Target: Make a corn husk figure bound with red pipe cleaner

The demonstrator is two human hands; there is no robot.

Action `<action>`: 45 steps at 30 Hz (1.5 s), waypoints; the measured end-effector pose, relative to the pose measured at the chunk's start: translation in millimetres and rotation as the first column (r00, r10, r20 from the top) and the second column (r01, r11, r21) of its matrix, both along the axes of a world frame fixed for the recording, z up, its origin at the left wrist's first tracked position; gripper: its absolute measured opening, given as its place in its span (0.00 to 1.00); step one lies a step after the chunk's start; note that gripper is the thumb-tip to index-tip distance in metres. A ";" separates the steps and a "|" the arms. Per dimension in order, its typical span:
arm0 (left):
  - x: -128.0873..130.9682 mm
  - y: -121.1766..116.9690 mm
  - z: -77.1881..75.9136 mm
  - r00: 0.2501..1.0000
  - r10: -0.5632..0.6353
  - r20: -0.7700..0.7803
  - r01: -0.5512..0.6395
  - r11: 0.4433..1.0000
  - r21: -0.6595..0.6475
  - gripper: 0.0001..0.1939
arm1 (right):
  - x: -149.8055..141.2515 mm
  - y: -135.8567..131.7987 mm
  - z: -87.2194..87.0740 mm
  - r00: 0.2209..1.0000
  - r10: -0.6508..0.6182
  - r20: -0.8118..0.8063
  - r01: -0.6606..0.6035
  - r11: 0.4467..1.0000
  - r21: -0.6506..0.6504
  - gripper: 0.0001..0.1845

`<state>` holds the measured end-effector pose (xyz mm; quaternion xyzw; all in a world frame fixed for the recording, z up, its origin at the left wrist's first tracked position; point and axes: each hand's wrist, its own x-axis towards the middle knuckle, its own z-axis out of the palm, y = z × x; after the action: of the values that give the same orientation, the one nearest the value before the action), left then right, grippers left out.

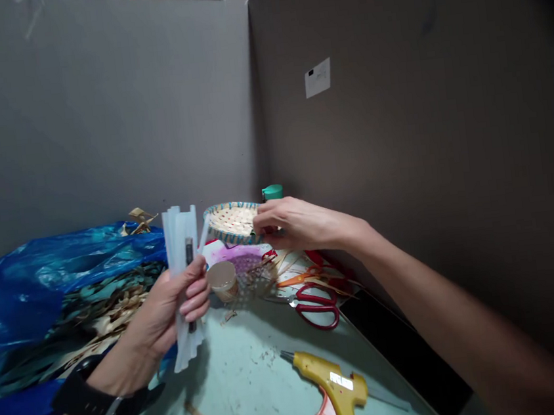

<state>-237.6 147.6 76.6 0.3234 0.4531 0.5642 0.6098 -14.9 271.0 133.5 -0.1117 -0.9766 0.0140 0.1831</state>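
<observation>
My left hand (169, 311) is closed around a bundle of clear glue sticks (180, 244) in a plastic sleeve, held upright above the table. A black watch sits on that wrist. My right hand (291, 222) reaches forward and pinches the rim of a small woven basket (231, 220) with a teal edge, holding it tilted above the table. Below the basket lie a purple woven piece (243, 264) and a roll of tape (222, 280).
A yellow glue gun (333, 386) lies on the pale green table (244, 369) near me. Red scissors (317, 305) and orange strips lie by the right wall. A blue plastic bag (43, 291) of dried leaves fills the left. A teal-capped bottle (272, 192) stands in the corner.
</observation>
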 end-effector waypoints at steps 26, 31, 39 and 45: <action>-86.3 99.4 -77.4 0.746 0.235 -0.624 -0.307 0.952 -0.009 0.17 | -74.8 129.7 -127.7 0.891 -0.402 0.211 0.412 0.911 0.000 0.15; -92.8 109.1 -83.4 0.777 0.157 -0.609 -0.266 0.960 -0.092 0.17 | -66.9 132.1 -159.9 0.845 -0.424 0.325 0.437 0.899 0.034 0.14; -93.5 115.7 -91.5 0.738 0.123 -0.663 -0.271 0.954 -0.124 0.17 | -74.0 129.3 -168.8 0.859 -0.384 0.339 0.393 0.918 0.046 0.11; -89.9 112.6 -92.3 0.669 0.100 -0.737 -0.292 0.947 -0.136 0.16 | -67.4 125.1 -171.6 0.873 -0.366 0.322 0.379 0.925 0.025 0.10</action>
<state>-327.5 260.1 -15.8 0.3907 0.7532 0.3946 0.3527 -82.3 396.2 -38.1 -0.3020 -0.9529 -0.0207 0.0189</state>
